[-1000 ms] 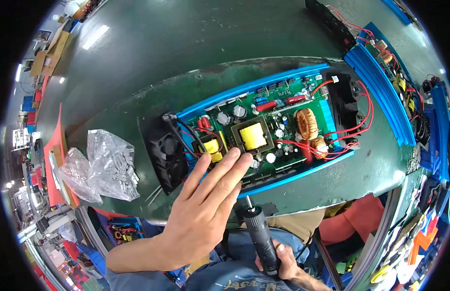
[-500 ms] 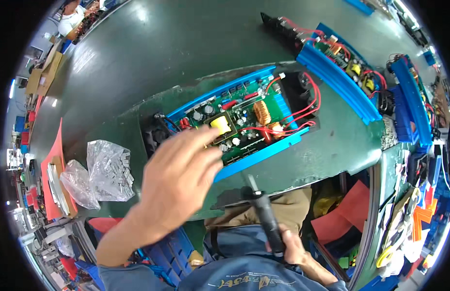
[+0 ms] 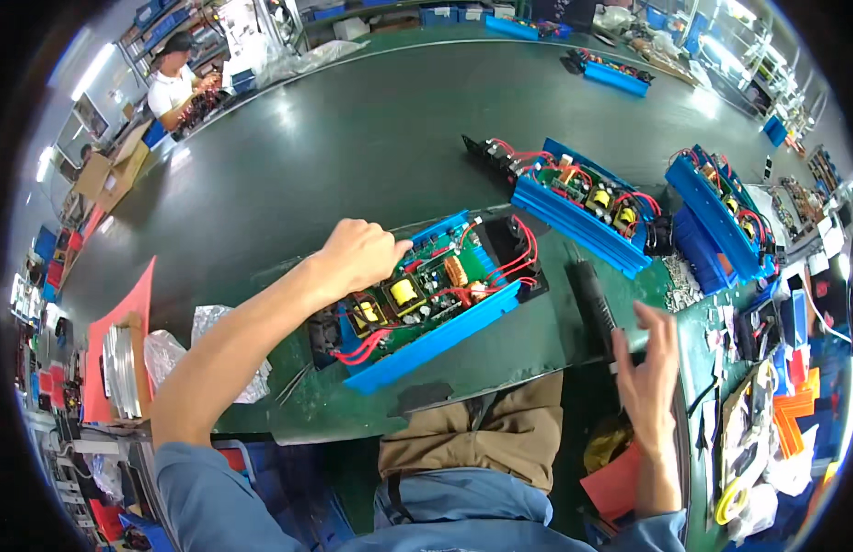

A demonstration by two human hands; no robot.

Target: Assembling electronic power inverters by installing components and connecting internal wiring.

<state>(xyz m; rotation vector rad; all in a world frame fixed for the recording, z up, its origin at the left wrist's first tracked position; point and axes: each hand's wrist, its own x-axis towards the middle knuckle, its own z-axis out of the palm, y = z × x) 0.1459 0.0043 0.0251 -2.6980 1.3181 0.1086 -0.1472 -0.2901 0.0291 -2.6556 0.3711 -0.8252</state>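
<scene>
- Your left hand (image 3: pixel 360 253): at the far wall of the blue-walled circuit unit (image 3: pixel 436 342), knuckles up and thumb toward the right; the fingers are curled out of sight, so whether they are clamped on the wall cannot be told.
- Your right hand (image 3: pixel 649 368): fingers and thumb spread apart, just beside the near end of the black driver (image 3: pixel 592 299); contact cannot be told.
- The circuit unit: on the worktop (image 3: pixel 371 152) in front of you, set obliquely, its green board facing up, with a yellow-wound transformer (image 3: pixel 403 293) and a copper coil (image 3: pixel 456 270).
- Red wires (image 3: pixel 528 250): looped at the unit's right end.
- A second blue unit (image 3: pixel 574 225): beyond the driver.
</scene>
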